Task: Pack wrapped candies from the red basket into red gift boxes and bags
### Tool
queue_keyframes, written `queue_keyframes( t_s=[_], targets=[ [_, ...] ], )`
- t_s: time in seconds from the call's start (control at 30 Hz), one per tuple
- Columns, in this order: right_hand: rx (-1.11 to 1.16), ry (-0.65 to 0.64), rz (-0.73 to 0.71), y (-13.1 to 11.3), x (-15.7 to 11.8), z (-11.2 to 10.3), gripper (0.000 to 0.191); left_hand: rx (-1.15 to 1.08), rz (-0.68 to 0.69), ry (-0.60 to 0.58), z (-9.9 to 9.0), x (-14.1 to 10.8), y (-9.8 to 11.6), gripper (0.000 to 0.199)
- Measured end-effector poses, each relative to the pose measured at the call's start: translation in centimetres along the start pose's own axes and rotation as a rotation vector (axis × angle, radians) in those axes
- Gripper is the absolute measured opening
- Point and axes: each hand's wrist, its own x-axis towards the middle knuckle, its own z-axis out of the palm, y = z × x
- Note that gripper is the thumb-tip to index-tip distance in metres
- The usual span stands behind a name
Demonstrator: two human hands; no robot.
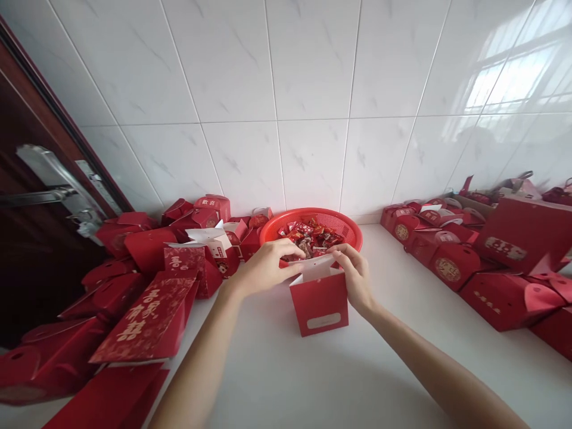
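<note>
A red paper box point(320, 304) with a pale oval label and white inside stands upright on the white table, its top flaps raised. At its back flap, my right hand point(355, 274) pinches the upper right edge with thumb and fingers. My left hand point(268, 262) is at the upper left of the same flap, fingers bent; whether it grips the flap is hard to make out. Just behind the box sits a red plastic basket point(355, 233) holding several wrapped candies point(313, 233), partly hidden by my hands.
Many red gift boxes point(147, 316) crowd the left side. More red boxes point(447, 265) line the right, one large and upright point(527, 232). A tiled wall point(313, 155) stands behind; a dark door with a metal handle point(58, 193) is at left.
</note>
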Motion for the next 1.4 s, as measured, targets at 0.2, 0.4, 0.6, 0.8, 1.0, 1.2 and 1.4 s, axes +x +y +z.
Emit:
queue_keyframes(
  t_s=[0.2,0.4,0.6,0.8,1.0,1.2,1.4],
  targets=[
    [0.016,0.056,-0.004,0.5,-0.8,0.5,0.029,-0.080,0.037,-0.108,0.2,0.1,0.7,0.034],
    [0.015,0.063,0.007,0.4,-1.8,0.6,0.014,-0.094,0.001,-0.225,0.3,0.2,0.6,0.039],
    [-0.009,0.027,0.002,0.9,-2.4,0.8,0.011,-0.188,-0.010,-0.307,0.2,0.2,0.7,0.031],
    [-0.025,-0.022,-0.031,1.1,-2.5,0.8,0.015,-0.249,-0.042,-0.401,-0.1,0.0,0.6,0.032],
    [-0.042,-0.073,-0.043,1.1,-2.7,0.9,0.020,-0.307,-0.161,-0.542,-0.3,0.0,0.4,0.042],
    [-0.087,-0.149,-0.103,0.7,-1.3,0.6,0.026,-0.212,-0.052,-0.400,-0.3,0.1,0.4,0.036],
    [-0.092,-0.054,-0.231,-0.8,3.3,-0.5,0.023,-0.125,-0.041,-0.133,-0.5,-0.2,0.2,0.036]
  ],
)
